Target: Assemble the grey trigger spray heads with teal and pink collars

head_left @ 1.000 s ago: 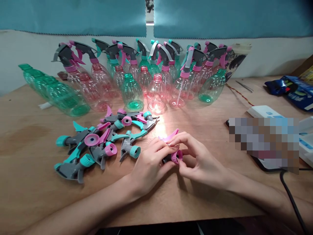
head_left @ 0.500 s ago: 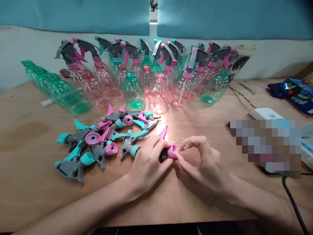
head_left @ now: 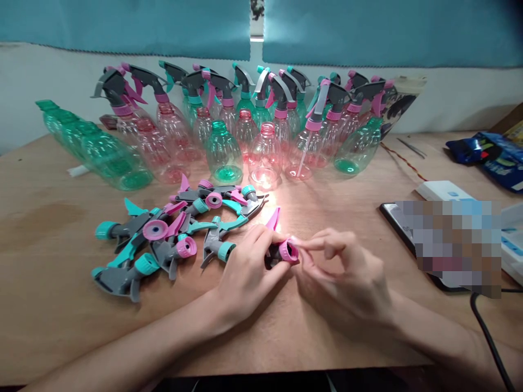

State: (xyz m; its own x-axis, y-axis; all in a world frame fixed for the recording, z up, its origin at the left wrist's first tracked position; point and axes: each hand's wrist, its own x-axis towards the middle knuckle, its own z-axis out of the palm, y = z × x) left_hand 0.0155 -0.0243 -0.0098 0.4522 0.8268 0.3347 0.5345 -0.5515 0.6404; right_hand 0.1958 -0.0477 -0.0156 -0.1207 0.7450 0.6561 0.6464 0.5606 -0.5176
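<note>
My left hand (head_left: 249,267) is closed around a grey and pink spray trigger head (head_left: 288,250), with its pink collar facing right and its pink lever (head_left: 273,218) sticking up above my knuckles. My right hand (head_left: 347,267) has thumb and index finger pinched together at the collar's open rim. Whatever lies between those fingertips, if anything, is too small to make out. Just left of my left hand, several loose trigger heads (head_left: 165,258) in grey, pink and turquoise lie in a pile.
Behind the pile stand several clear green bottles (head_left: 223,155) and pink bottles (head_left: 265,155), many topped with trigger heads. On the right are a phone (head_left: 408,228) with a blurred screen, a white power strip (head_left: 445,190), a black cable (head_left: 488,332), tweezers (head_left: 412,147) and a blue packet (head_left: 486,152).
My right thumb and index finger, spread apart before with the thumb at the collar, have come together at its rim. The collar has turned slightly, showing more of its opening. My left hand stays put.
</note>
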